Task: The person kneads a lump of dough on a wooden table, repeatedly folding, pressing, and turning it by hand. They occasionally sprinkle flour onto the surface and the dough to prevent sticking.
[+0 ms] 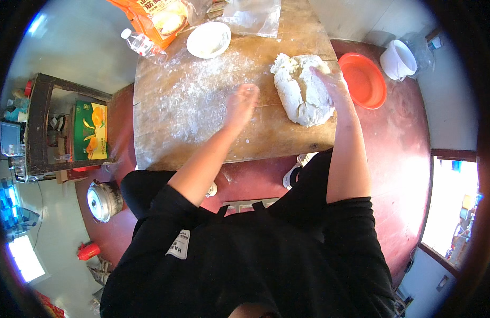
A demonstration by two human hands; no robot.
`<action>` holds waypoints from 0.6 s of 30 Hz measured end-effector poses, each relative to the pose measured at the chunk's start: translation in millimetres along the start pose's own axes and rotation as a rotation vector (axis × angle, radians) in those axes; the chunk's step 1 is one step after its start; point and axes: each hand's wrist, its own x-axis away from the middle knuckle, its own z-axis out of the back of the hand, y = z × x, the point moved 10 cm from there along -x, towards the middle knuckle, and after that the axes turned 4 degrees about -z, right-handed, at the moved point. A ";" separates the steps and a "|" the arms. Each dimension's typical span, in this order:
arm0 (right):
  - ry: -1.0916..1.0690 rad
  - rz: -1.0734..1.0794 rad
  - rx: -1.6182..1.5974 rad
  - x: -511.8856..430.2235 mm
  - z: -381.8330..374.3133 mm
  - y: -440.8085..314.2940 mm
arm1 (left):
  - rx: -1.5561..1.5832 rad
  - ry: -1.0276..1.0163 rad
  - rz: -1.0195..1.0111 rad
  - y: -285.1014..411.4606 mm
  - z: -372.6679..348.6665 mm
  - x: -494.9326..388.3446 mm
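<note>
A large lump of pale dough [304,89] lies at the right edge of the wooden table [265,139], with a deep crease down its middle. My right hand [334,85] grips the dough's right side, its thumb over the top and the other fingers mostly hidden. To the left of the dough, my left hand [242,103] is over the table, apart from the dough and with nothing seen in it. Motion blurs its fingers. White flour [193,95] is scattered over the tabletop on the left.
At the table's far side are a white bowl [209,40], a clear plastic bottle [143,45], an orange printed bag [157,20] and a clear plastic bag [255,18]. An orange-red basin [362,80] and a white bucket [398,59] stand on the floor to the right. A lidded metal pot [104,200] is at left.
</note>
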 end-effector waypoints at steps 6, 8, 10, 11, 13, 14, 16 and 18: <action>-0.249 0.198 -0.283 -6.7 -32.8 -15.4 | 0.191 -0.128 0.351 14.3 -65.3 -25.5; -0.220 0.130 -0.382 16.9 -40.0 -18.1 | 0.201 -0.032 0.400 42.1 -50.3 -4.1; -0.308 0.036 -0.442 32.6 -69.7 -15.3 | 0.180 0.062 0.383 69.1 -15.2 17.3; -0.350 -0.021 -0.414 47.5 -87.9 -19.5 | 0.154 0.116 0.349 70.9 10.3 20.8; -0.497 -0.028 -0.484 87.8 -128.7 -37.6 | 0.121 0.246 0.199 65.0 69.7 27.5; -0.603 -0.004 -0.583 96.8 -155.2 -37.1 | 0.084 0.251 0.211 59.6 89.1 32.7; -0.781 0.052 -0.702 128.6 -185.4 -51.7 | 0.002 0.272 0.236 50.1 126.9 43.4; -0.687 0.322 -0.523 136.8 -200.1 -56.6 | -0.124 0.255 0.291 34.3 147.6 51.7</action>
